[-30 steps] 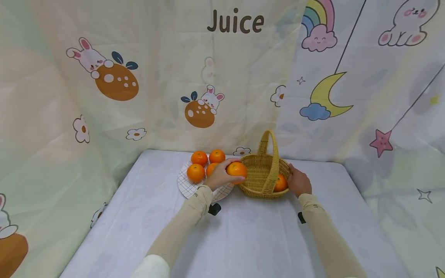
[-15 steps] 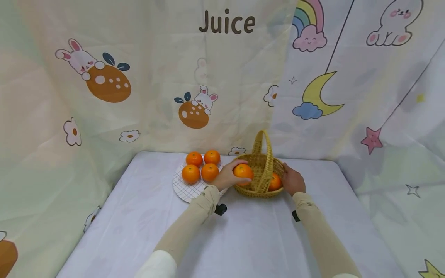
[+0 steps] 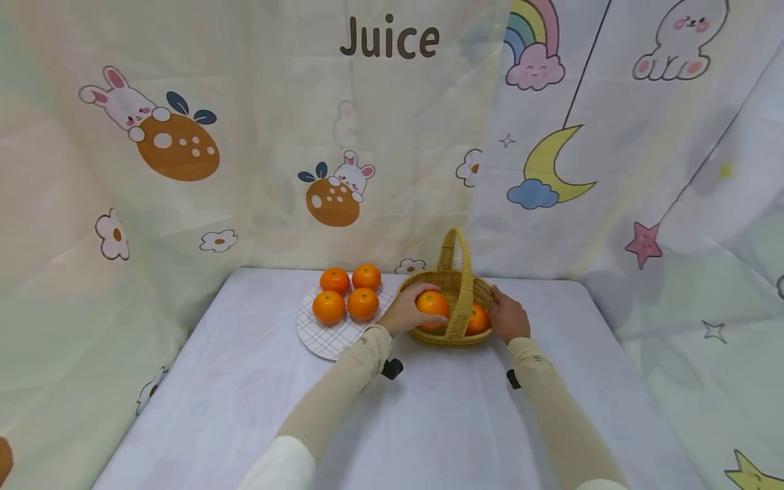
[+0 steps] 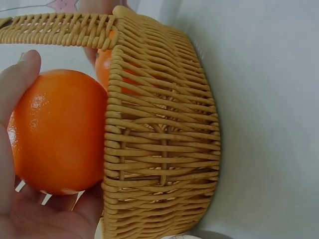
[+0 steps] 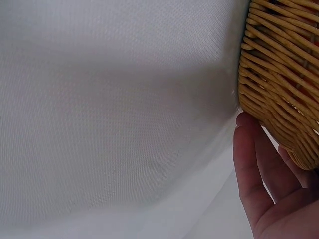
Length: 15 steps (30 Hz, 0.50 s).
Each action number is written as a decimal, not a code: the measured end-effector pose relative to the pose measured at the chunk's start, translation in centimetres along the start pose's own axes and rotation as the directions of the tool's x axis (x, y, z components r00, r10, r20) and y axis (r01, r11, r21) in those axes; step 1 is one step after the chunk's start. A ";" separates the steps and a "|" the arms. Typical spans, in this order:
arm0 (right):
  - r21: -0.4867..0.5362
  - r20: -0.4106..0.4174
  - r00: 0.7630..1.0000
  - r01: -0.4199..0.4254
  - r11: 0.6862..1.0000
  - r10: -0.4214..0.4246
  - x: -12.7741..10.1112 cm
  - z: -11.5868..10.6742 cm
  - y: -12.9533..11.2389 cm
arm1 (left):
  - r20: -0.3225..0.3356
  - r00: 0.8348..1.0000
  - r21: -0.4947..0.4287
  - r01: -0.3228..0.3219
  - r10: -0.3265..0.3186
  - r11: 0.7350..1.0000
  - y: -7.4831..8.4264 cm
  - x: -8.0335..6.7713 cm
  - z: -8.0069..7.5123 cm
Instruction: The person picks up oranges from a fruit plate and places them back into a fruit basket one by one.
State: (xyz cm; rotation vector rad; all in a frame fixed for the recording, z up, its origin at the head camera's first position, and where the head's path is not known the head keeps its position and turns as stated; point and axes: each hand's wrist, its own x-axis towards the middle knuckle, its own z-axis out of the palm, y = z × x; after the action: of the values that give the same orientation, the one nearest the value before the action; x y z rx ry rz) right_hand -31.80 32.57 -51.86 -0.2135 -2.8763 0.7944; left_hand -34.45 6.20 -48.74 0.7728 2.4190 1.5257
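Observation:
My left hand point(image 3: 401, 313) holds an orange point(image 3: 432, 306) over the left part of a wicker basket point(image 3: 454, 335). In the left wrist view the thumb lies on one side of this orange point(image 4: 62, 132) and the fingers pass under the other, right at the basket's rim. Another orange point(image 3: 477, 320) sits inside the basket, right of the handle, partly hidden by it. My right hand point(image 3: 510, 317) holds the basket's right end. Its fingers point(image 5: 246, 164) lie along the outer wicker wall in the right wrist view; the thumb is mostly hidden.
Left of the basket lies a round checked plate point(image 3: 315, 337) bearing several oranges point(image 3: 329, 307). The basket's tall arched handle point(image 3: 467, 286) rises between the two hands. A white cloth covers the table point(image 3: 453, 422), and a printed curtain point(image 3: 410, 136) hangs behind it.
My left hand has carried the orange rightward from above the plate's edge to over the basket's left part. My right hand stays at the basket's right end. The head view has shifted slightly.

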 end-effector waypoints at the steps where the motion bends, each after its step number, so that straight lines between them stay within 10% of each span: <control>1: 0.002 0.002 1.000 0.004 1.000 -0.004 0.0 0.0 0.0 | -0.001 1.000 0.010 -0.001 0.001 1.000 -0.1 0.0 0.0; 15: 0.004 -0.007 1.000 0.020 1.000 -0.020 0.3 0.2 0.6 | 0.048 0.998 0.208 -0.047 0.038 0.977 -0.8 1.1 1.2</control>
State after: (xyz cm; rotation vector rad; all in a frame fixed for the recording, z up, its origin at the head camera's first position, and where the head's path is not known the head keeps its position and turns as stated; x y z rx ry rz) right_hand -32.06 32.99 -52.28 -0.1862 -2.8656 0.7950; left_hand -35.12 7.40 -49.82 0.8925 2.5740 1.2673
